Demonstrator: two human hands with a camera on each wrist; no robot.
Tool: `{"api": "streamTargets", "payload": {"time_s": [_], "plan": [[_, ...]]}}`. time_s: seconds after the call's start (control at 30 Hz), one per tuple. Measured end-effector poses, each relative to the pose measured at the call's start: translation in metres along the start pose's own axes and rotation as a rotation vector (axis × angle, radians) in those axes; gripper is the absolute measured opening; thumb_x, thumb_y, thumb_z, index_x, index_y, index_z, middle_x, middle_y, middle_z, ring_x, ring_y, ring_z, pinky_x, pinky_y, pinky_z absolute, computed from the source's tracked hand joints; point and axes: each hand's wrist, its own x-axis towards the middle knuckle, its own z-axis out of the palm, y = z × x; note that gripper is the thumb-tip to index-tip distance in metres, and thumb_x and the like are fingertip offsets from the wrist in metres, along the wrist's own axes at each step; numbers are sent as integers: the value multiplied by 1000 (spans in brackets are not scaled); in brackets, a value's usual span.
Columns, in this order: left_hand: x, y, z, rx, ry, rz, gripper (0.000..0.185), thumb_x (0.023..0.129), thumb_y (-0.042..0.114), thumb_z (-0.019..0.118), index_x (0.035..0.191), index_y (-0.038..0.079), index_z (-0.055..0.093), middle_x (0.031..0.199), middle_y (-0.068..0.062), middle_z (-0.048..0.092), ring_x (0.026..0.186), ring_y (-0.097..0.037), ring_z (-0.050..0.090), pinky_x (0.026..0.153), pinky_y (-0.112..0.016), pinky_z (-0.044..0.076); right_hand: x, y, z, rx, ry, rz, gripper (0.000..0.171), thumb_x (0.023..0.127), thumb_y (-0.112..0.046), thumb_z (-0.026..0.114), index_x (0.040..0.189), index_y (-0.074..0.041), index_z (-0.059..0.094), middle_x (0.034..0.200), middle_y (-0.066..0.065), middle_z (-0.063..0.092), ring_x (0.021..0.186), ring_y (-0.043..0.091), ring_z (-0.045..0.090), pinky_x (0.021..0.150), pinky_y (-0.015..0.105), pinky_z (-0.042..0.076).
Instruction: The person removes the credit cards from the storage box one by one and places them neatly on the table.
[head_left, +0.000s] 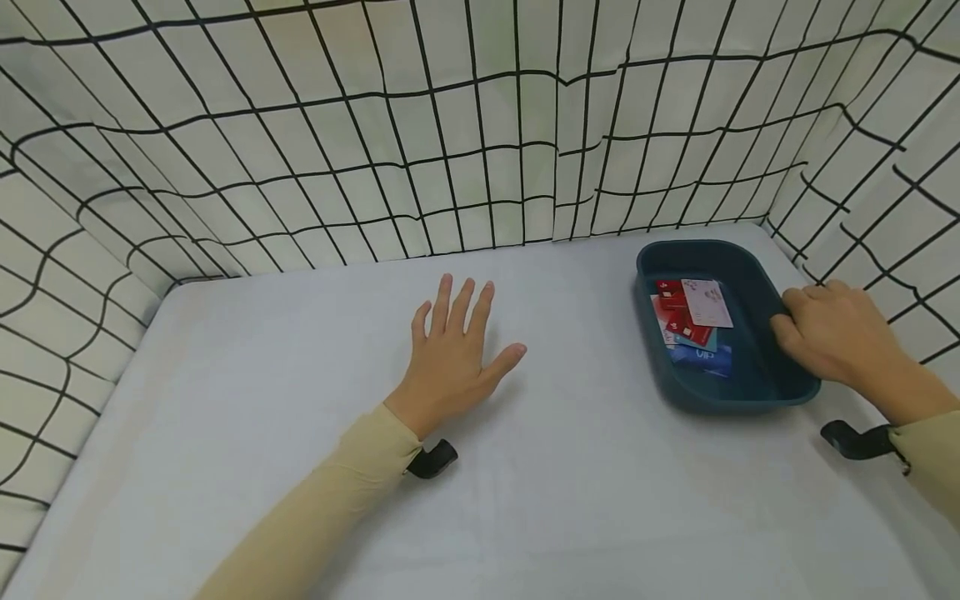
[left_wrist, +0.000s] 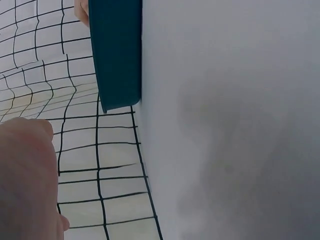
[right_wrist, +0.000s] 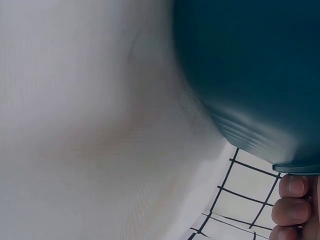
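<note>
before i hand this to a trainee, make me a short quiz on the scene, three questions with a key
1. Which hand grips the blue tub?

2. True or false: the left hand has its fingers spread apart.

3. Where are the cards?
A. beside the tub
B. inside the tub
C. under the left hand

Key:
1. The right hand, at the edge.
2. True.
3. B.
</note>
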Motion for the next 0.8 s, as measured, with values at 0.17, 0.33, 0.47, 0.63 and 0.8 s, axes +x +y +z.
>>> {"api": "streamTargets", "payload": {"time_s": [0.17,0.33,0.47,0.63,0.8], "plan": [[16,21,10,-19,13,24,95,99,74,36,168,17,4,176,-9,12,165,-27,-10,130,-59,5,-2,0,0,41,-43,4,30,96,-15,45,68,-7,48,64,6,45,65,26,42,60,35,29],[30,42,19,-32,-7,47,96,98,75,37,168,17,4,176,-10,9,165,-27,-11,131,-58,5,-4,-6,1,46,-14,-13,30,95,-14,46,66,-8,48,62,5,44,63,24,40,60,34,27],[38,60,27,-52,-42,69,96,98,75,36,168,17,4,177,-11,8,165,-28,-12,131,-58,4,-6,-12,-1,23,31,-40,29,94,-12,47,65,-7,47,62,6,42,60,23,38,58,33,26],[47,85,38,-80,-73,105,96,97,75,37,168,18,6,177,-9,7,165,-28,-11,132,-58,5,-7,-20,0,20,51,-38,29,94,-13,48,66,-7,46,63,6,42,61,24,38,59,34,27],[55,107,48,-67,-85,137,96,97,75,37,167,13,13,176,-9,13,166,-28,-3,132,-56,11,-8,-29,3,21,76,-47,29,93,-13,49,65,-7,45,62,6,40,59,24,36,59,34,25]]}}
